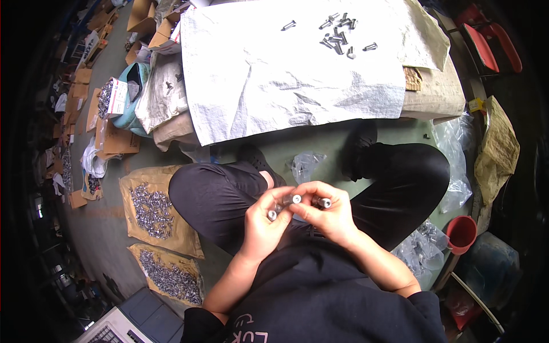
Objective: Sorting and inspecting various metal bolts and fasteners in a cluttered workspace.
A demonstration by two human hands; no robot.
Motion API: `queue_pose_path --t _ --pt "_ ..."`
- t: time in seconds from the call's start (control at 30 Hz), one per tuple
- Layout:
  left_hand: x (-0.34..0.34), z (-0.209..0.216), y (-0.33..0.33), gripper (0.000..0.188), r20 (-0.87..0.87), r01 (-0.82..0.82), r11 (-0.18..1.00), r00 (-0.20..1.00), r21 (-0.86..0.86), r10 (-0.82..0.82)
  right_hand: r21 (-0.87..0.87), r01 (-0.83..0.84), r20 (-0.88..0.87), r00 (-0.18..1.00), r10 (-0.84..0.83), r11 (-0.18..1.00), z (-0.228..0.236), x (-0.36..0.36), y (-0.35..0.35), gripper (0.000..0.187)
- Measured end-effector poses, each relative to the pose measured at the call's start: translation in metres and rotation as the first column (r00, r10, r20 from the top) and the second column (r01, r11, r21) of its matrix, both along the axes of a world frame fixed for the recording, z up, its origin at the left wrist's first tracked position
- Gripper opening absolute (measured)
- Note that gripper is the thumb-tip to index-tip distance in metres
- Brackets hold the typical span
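My left hand (pixel 264 220) and my right hand (pixel 323 212) meet over my lap, fingers curled around several shiny metal bolts (pixel 296 199). One bolt end pokes out of the left fingers, another out to the right of the right hand. Both hands touch each other at the fingertips. Ahead lies a white woven sheet (pixel 274 74) over a low surface, with a loose cluster of the same bolts (pixel 338 34) at its far side and a single bolt (pixel 289 25) apart to the left.
Two brown sacks (pixel 151 208) spread with heaps of bolts lie on the floor at my left. Cardboard boxes (pixel 117 140) stand beyond them. A red cup (pixel 461 233) and clear plastic bags (pixel 420 251) sit at my right. A crumpled plastic bag (pixel 305 164) lies between my knees.
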State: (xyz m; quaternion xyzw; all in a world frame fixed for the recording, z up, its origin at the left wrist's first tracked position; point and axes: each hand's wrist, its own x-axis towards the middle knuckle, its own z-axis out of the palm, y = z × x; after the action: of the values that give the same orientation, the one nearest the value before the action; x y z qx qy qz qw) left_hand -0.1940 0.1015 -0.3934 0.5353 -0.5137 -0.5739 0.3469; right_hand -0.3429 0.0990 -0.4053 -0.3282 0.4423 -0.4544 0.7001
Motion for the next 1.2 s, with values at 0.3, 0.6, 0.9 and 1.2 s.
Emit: queue_pose_path --t 0.3,0.6,0.9,1.2 --pt "0.013 0.007 -0.012 0.038 -0.728 0.167 0.872 0.633 0.460 0.263 0.335 -0.043 0.754 0.611 -0.241 0.941 -0.020 -0.025 -0.005 0.020" --pt "0.007 0.006 -0.016 0.039 -0.670 0.070 0.921 0.707 0.384 0.226 0.276 -0.180 0.492 0.871 0.022 0.944 -0.009 -0.019 -0.003 0.016" --pt "0.021 -0.003 -0.045 0.036 -0.564 0.011 0.904 0.784 0.428 0.258 0.466 -0.164 0.396 0.917 -0.039 0.869 -0.020 -0.009 -0.008 0.020" --pt "0.072 0.014 -0.303 0.026 -0.517 -0.356 0.871 0.703 0.338 0.488 0.544 -0.095 0.392 0.907 -0.153 0.833 -0.029 -0.022 -0.017 0.017"
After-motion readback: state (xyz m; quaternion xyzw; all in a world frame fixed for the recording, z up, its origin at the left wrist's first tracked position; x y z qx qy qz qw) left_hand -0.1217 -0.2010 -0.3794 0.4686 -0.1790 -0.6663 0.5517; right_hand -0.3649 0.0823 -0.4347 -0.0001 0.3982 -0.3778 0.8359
